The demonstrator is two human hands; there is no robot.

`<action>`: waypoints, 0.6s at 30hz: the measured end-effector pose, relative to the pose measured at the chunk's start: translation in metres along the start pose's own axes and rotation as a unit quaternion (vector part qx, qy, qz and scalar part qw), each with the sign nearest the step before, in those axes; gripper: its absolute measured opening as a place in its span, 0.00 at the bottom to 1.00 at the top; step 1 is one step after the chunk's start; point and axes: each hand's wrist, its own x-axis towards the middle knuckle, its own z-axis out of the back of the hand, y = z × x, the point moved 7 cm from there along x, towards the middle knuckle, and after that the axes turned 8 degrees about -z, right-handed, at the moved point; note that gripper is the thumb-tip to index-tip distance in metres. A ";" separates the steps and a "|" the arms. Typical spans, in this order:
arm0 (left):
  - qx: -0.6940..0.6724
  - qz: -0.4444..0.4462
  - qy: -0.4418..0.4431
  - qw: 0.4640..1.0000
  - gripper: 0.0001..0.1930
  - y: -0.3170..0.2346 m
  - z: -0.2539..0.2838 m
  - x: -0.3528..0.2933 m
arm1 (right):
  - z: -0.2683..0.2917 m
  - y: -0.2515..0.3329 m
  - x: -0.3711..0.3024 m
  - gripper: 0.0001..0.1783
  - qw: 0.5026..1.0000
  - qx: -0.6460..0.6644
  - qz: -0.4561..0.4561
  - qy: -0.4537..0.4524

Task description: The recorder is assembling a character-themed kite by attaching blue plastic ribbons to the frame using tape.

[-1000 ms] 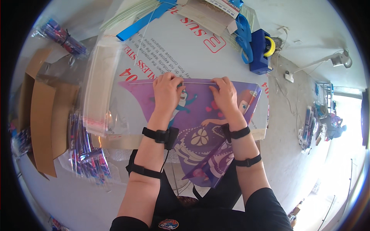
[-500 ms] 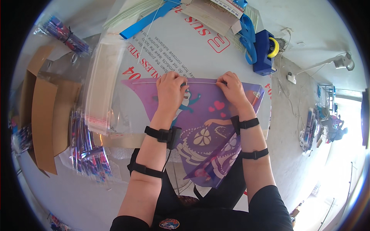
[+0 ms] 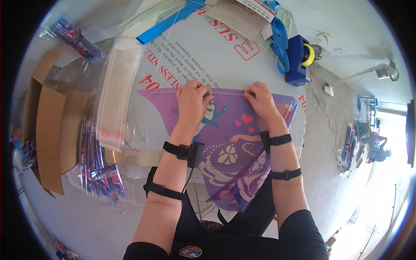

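A thin purple printed sheet (image 3: 242, 108), with hearts and a cartoon figure on it, lies across the table and hangs over its near edge toward my lap. Along its far edge runs a slim white rod (image 3: 227, 93). My left hand (image 3: 193, 97) pinches the rod and sheet edge left of centre, fingers closed. To the right, my right hand (image 3: 258, 97) is closed in a pinch on the same edge. The fingertips partly cover what they grip. Black straps circle both my forearms.
The table (image 3: 208, 56) bears a printed protective film. At its far side lie a blue strip (image 3: 169, 24), blue scissors (image 3: 279, 45) and a blue tape dispenser (image 3: 298, 60). Clear plastic bags (image 3: 115, 95) line the left, beside a cardboard box (image 3: 50, 138) and bagged bundles (image 3: 99, 173).
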 end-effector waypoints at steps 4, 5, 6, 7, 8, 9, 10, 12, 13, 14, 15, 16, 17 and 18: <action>-0.007 0.003 0.001 1.000 0.10 0.001 -0.002 0.000 | 0.000 0.001 -0.002 0.05 1.000 0.014 -0.004 0.008; -0.009 0.003 0.000 1.000 0.10 0.001 -0.002 0.000 | 0.000 -0.001 -0.001 0.06 1.000 0.024 -0.012 0.007; -0.009 0.003 0.000 1.000 0.10 0.001 -0.002 0.000 | 0.000 -0.002 -0.001 0.06 1.000 0.024 -0.012 0.007; -0.010 0.004 0.000 1.000 0.10 0.001 -0.002 0.000 | 0.000 -0.003 -0.001 0.05 0.999 0.036 -0.018 0.008; -0.011 0.006 0.000 1.000 0.10 0.002 -0.002 0.000 | 0.000 -0.004 -0.001 0.05 0.999 0.048 -0.024 0.010; -0.010 0.006 0.000 1.000 0.10 0.002 -0.002 0.000 | -0.001 -0.003 -0.001 0.05 0.998 0.048 -0.023 0.011; -0.011 0.005 -0.002 1.000 0.10 0.002 -0.001 0.000 | -0.001 -0.004 -0.001 0.04 0.998 0.055 -0.034 0.012; -0.013 0.004 -0.004 1.000 0.10 0.001 -0.001 0.000 | -0.001 -0.006 -0.001 0.04 0.997 0.061 -0.044 0.013; -0.012 0.003 -0.005 1.000 0.10 0.001 -0.001 0.000 | -0.001 -0.006 0.000 0.04 0.997 0.062 -0.036 0.012; -0.011 0.003 -0.005 1.000 0.10 0.002 -0.001 0.000 | -0.002 -0.006 0.000 0.03 0.997 0.064 -0.029 0.012; -0.011 0.003 -0.005 1.000 0.10 0.002 -0.001 0.000 | -0.003 -0.007 0.000 0.03 0.997 0.064 -0.029 0.012; -0.010 0.003 -0.002 1.000 0.10 0.001 -0.001 -0.001 | -0.003 -0.008 0.000 0.03 0.997 0.068 -0.032 0.012; -0.010 0.004 0.002 1.000 0.10 0.001 -0.002 -0.001 | -0.003 -0.008 0.000 0.03 0.997 0.072 -0.035 0.012; -0.010 0.004 0.002 1.000 0.10 0.001 -0.002 -0.001 | -0.004 -0.009 0.000 0.03 0.997 0.071 -0.035 0.012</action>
